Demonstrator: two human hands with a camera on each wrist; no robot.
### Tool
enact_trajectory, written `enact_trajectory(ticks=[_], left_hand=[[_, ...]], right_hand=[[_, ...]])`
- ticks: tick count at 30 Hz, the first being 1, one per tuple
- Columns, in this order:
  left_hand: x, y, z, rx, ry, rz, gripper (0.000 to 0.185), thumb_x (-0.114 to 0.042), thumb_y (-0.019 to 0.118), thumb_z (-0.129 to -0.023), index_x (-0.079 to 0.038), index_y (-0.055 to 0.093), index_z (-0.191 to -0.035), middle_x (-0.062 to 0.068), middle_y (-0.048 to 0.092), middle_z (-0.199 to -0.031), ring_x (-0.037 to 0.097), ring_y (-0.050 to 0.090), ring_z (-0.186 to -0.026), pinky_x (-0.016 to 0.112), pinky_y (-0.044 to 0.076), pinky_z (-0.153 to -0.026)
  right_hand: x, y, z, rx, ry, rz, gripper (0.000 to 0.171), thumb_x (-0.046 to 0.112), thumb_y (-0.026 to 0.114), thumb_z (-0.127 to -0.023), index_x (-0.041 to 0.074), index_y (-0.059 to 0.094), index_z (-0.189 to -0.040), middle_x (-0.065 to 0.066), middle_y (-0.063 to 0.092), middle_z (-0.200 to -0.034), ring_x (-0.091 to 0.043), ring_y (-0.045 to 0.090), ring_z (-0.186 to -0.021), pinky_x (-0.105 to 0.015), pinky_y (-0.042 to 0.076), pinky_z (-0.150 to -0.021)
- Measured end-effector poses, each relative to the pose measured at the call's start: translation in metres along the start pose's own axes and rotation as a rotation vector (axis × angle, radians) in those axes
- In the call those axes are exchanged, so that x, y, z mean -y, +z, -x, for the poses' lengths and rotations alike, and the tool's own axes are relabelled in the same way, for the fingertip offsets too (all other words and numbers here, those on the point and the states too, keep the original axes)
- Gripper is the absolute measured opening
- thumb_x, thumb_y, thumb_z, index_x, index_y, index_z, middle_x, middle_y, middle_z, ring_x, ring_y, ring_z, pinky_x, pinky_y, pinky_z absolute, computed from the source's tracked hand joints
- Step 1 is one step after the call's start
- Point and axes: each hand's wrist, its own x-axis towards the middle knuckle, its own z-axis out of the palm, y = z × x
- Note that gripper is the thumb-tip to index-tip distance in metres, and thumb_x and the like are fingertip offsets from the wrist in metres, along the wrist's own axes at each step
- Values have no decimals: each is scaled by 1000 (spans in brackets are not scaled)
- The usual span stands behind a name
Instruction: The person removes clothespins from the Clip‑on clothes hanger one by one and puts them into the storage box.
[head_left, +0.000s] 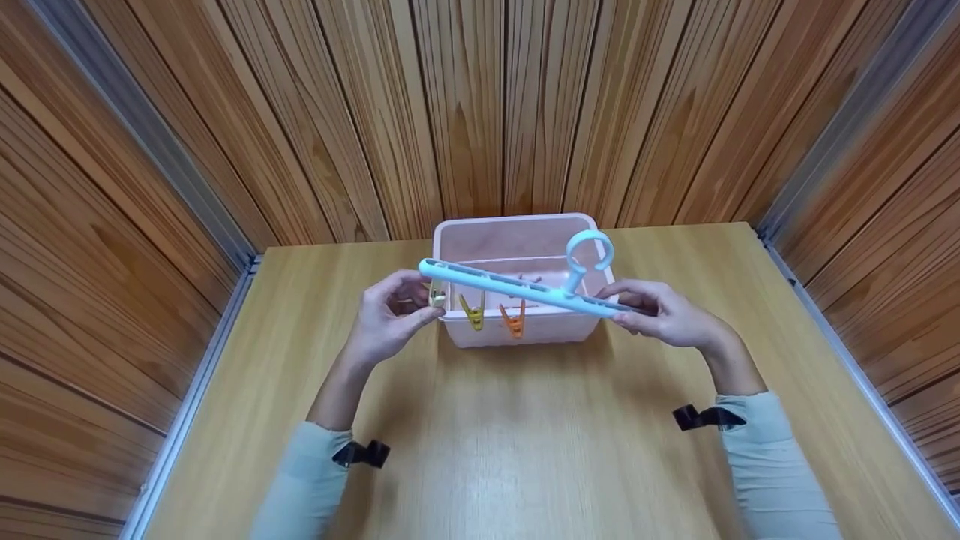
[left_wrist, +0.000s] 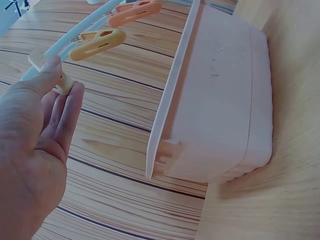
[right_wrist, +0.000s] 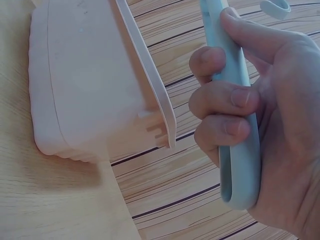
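A light-blue clip hanger (head_left: pixel 495 283) with a round hook (head_left: pixel 577 244) slants across the head view, over a pale pink bin. My right hand (head_left: pixel 664 315) grips its right end; in the right wrist view the fingers (right_wrist: pixel 222 105) curl round the bar. At the other end my left hand (head_left: pixel 386 319) pinches a cream clothespin (left_wrist: pixel 64 85) between thumb and fingertips, close against the bar. A yellow clothespin (head_left: pixel 473 315) and an orange clothespin (head_left: pixel 514 324) hang from the hanger, jaws downward in the head view.
The pink bin (head_left: pixel 559 331) stands at the back of the wooden table (head_left: pixel 480 435), beneath the hanger. Small items inside it are mostly hidden. Wood-panelled walls (head_left: pixel 465 112) rise behind and on both sides. Black straps (head_left: pixel 361 454) sit on both wrists.
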Motion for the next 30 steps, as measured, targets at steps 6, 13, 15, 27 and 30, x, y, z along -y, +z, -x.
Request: enact_trajectory(ticks=[6,13,15,27,30], left_hand=[[0,1,2,-12,36,-96,37,1,89,-94,2,75,-128,16,79,-98,6,72,-88,22,66,-87],[-1,0,1,30,-7,-6,38,5,86,-94,5,73,-130,16,76,-99,5,72,-89,20,64,-82],[0,0,0,35,-15,36,38,8,85,-93,8,72,-130,16,75,-99,4,72,-89,20,63,-79],[0,2,2,-4,137,-135,36,5,87,-94,5,76,-128,17,81,-97,10,76,-88,25,68,-84],[-1,1,1,17,71,-79,37,5,86,-94,4,76,-129,19,81,-99,5,74,-89,22,66,-84]], right_hand=[[-3,0,3,-3,-2,-12,30,-2,60,-111,-1,66,-140,7,65,-89,-14,55,-71,-24,48,-62],[-5,-1,7,-16,-17,-13,31,-5,60,-110,-3,66,-140,4,64,-87,-14,54,-70,-25,47,-61],[-4,-1,8,-20,-26,-20,31,-5,59,-110,-3,65,-140,1,64,-87,-14,53,-70,-25,46,-60],[-10,-1,12,-11,-35,-37,32,-7,59,-109,-4,65,-140,11,68,-92,-15,55,-71,-24,49,-62],[-10,-2,13,-17,-36,-37,32,-7,58,-109,-4,66,-140,9,68,-93,-16,56,-72,-24,49,-63]])
